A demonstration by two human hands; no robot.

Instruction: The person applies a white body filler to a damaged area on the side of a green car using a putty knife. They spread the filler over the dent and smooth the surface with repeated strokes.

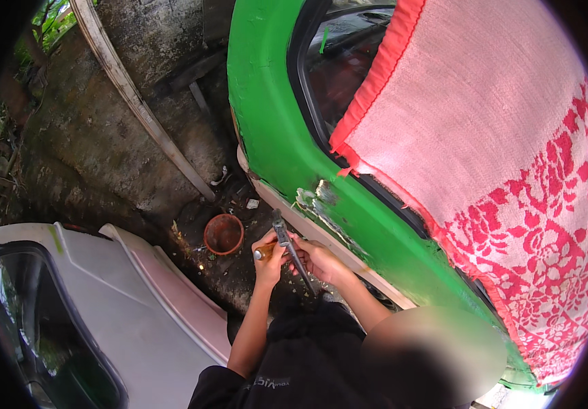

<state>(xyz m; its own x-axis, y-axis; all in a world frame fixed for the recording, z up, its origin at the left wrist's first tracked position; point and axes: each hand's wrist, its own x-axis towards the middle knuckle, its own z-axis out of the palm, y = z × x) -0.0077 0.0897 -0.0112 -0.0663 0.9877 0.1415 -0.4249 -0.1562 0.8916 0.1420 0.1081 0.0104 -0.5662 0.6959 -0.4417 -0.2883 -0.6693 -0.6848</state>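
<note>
Low between the two cars, my hands are close together around tools. My left hand point(267, 267) is closed round a wooden handle point(264, 252) with a metal end cap; the rest of that tool is hidden by the fingers. A long dark metal tool point(292, 253) with a thicker head slants down across the gap between my hands. Bent fingers of my right hand point(319, 262) are against it; I cannot tell its exact kind. Just beyond them is the green car body point(277, 153), with a patch of peeled, rough paint point(325, 204) above its pale lower sill point(335, 247).
A pink and red patterned cloth point(485, 136) drapes over the green car's side. At left stands a white car point(137, 300). On the dirty ground are a round reddish-brown pot point(224, 234) and small debris. A long pale curved strip point(137, 102) leans at the back.
</note>
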